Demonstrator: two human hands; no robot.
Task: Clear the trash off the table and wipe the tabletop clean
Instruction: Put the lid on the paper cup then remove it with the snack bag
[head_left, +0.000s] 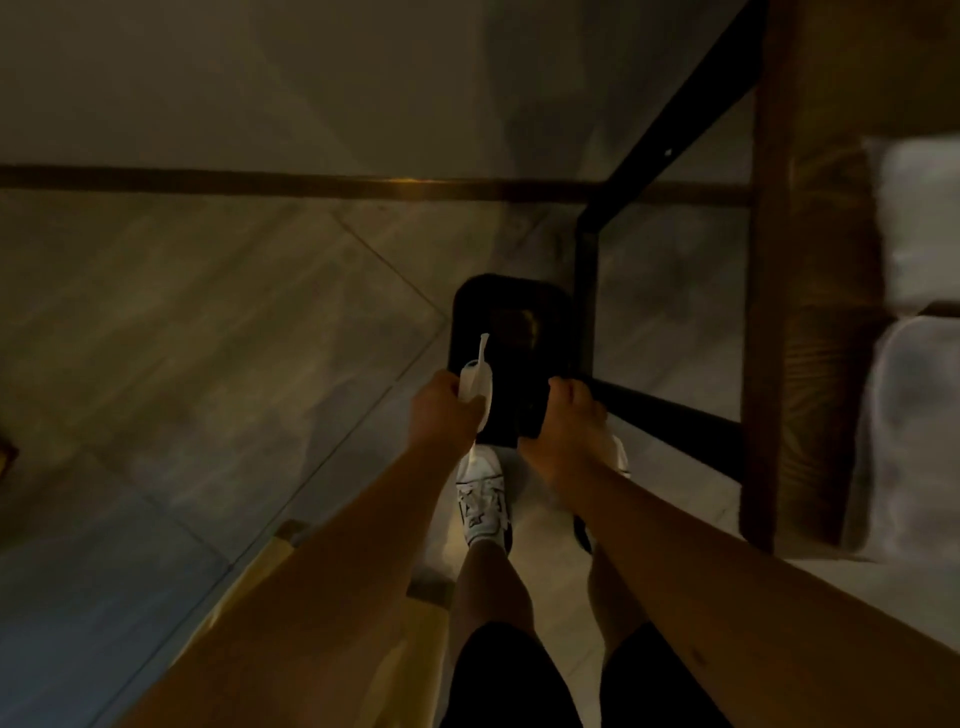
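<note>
The left hand (444, 410) is closed around a piece of white trash (475, 382), which looks like a crumpled plastic cup or wrapper with a thin white stick pointing up from it; the picture is too blurred to say exactly what it is. The right hand (563, 421) grips the near right edge of a black bin (511, 358), with the fingers curled over its rim. The white trash is held just over the left side of the bin opening. Something brown lies inside the bin, but it is too dark to tell what.

The bin stands on the tiled floor (208, 322), just beside the black metal leg (587, 306) of the desk. Below the hands are the person's white sneakers (483, 499), bare legs and black shorts. The wooden desk (815, 260) is at the right side, with blurred white things (919, 218) on its top. A yellowish wooden piece (291, 561) shows under the left forearm.
</note>
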